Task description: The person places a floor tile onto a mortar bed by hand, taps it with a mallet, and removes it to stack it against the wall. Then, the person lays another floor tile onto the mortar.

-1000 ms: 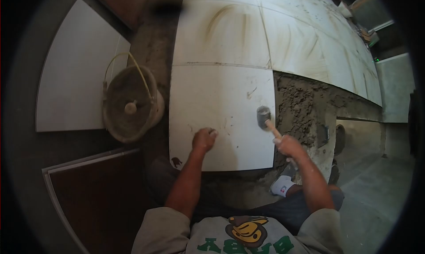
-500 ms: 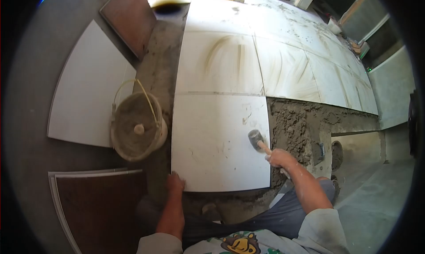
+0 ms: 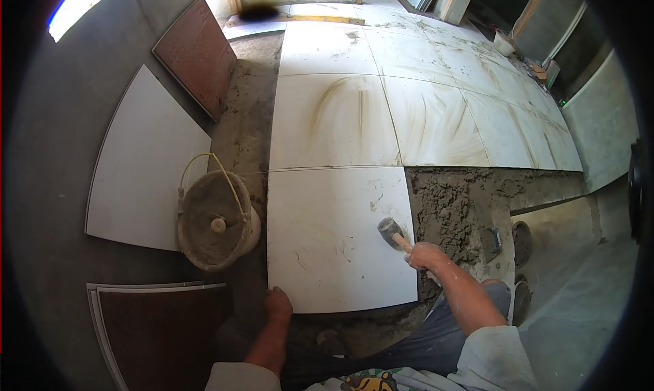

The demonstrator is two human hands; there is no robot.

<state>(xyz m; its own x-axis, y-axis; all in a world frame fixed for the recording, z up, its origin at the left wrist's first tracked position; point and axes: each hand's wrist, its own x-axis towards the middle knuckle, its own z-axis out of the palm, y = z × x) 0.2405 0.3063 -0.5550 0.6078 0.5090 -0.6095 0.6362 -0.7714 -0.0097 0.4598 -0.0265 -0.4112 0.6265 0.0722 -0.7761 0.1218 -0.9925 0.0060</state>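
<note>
A mallet [image 3: 390,232] with a dark head and a light wooden handle is in my right hand [image 3: 428,256], its fingers wrapped round the handle. The mallet's head is over the right part of a white tile [image 3: 327,241], near that tile's right edge. At the tile's near left corner is my left hand [image 3: 278,302], touching the edge; its fingers are mostly hidden, so their pose is unclear. This tile adjoins a row of smeared white tiles [image 3: 334,118] beyond it. Rough grey mortar [image 3: 446,214] lies along its right side.
Left of the tile stands a bucket [image 3: 216,241] of grey mix with a yellow handle. Loose tiles lean at the left: a white one [image 3: 146,173], a reddish-brown one [image 3: 197,57] and dark-backed ones [image 3: 160,336]. A trowel [image 3: 493,243] lies right of the mortar. A yellow bar [image 3: 320,19] lies far off.
My left hand has moved from above the tile to its near left corner. The mallet has shifted slightly left over the tile. The view has tilted up, showing more of the far floor.
</note>
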